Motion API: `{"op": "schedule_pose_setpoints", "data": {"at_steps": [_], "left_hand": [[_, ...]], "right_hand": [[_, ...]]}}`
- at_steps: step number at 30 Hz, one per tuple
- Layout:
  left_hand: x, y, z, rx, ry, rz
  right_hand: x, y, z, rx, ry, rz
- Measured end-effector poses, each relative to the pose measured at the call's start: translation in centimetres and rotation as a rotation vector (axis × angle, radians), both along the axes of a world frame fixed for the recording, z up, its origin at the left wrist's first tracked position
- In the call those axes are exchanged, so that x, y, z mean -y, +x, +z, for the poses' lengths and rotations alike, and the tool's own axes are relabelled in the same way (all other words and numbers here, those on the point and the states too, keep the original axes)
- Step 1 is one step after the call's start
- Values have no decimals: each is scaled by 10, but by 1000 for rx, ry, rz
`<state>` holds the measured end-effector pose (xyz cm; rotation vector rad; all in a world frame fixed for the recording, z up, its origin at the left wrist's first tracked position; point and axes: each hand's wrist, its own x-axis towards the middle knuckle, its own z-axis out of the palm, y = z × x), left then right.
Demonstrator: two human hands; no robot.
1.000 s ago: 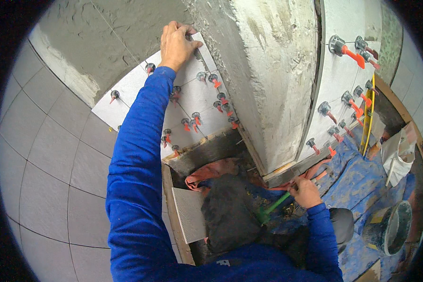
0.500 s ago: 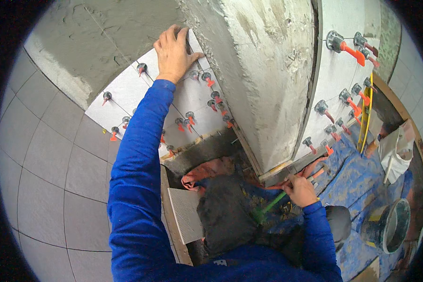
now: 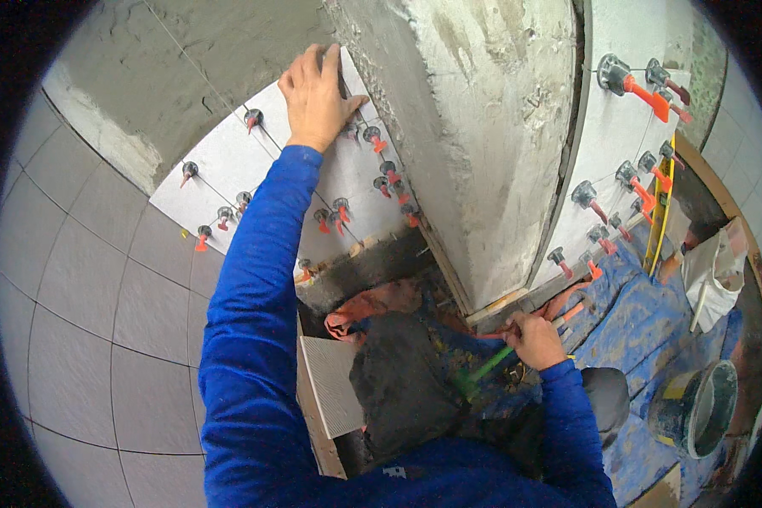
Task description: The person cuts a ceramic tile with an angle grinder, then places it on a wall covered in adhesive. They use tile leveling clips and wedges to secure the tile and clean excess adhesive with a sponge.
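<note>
At the upper middle, my left hand [image 3: 316, 102] is closed over the top edge of a white wall tile [image 3: 339, 162], with the thumb spread along its right side. Round tile-levelling spacers with red tabs [image 3: 373, 137] stick out along the joints of this tile and those around it. Lower right, my right hand [image 3: 535, 340] is wrapped round a green-handled tool [image 3: 493, 364]. The handle slants down to the left, and its far end is blurred, so its kind cannot be made out. An orange-handled tool [image 3: 570, 314] shows just beyond that hand.
A rough plastered column [image 3: 491, 152] stands between two tiled wall faces. Wet grey mortar [image 3: 229, 42] covers the wall above the tile. Grey floor tiles [image 3: 76, 339] lie left. At right are a bucket [image 3: 694, 411], a blue sheet [image 3: 618, 330], a yellow level [image 3: 662, 212] and a white bag [image 3: 714, 275].
The view has shifted slightly. My left hand stays on the tile's top edge, and my right hand keeps hold of the green-handled tool with a small movement.
</note>
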<state>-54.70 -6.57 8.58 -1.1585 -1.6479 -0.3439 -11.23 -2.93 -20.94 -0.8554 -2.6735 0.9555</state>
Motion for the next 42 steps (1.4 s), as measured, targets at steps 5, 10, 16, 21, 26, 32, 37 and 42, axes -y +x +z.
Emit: {"op": "schedule_pose_setpoints", "data": {"at_steps": [5, 10, 16, 21, 26, 32, 37, 42], "left_hand": [[-1, -2, 0, 183, 112, -69], [-3, 0, -6, 88, 51, -40], [-5, -3, -8, 65, 69, -42], [-5, -3, -8, 17, 51, -33], [-3, 1, -9, -6, 3, -25], [-4, 3, -9, -34, -12, 4], [-6, 6, -12, -27, -4, 43], [-9, 8, -13, -16, 15, 26]], "right_hand": [[-3, 4, -1, 9, 28, 7], [-3, 10, 3, -13, 21, -13], [-2, 11, 2, -7, 57, -18], [-3, 11, -2, -31, 73, -10], [-3, 11, -2, -55, 58, -11], [-2, 9, -2, -57, 60, 14], [-3, 11, -3, -41, 66, 7], [-4, 8, -7, -40, 58, 11]]}}
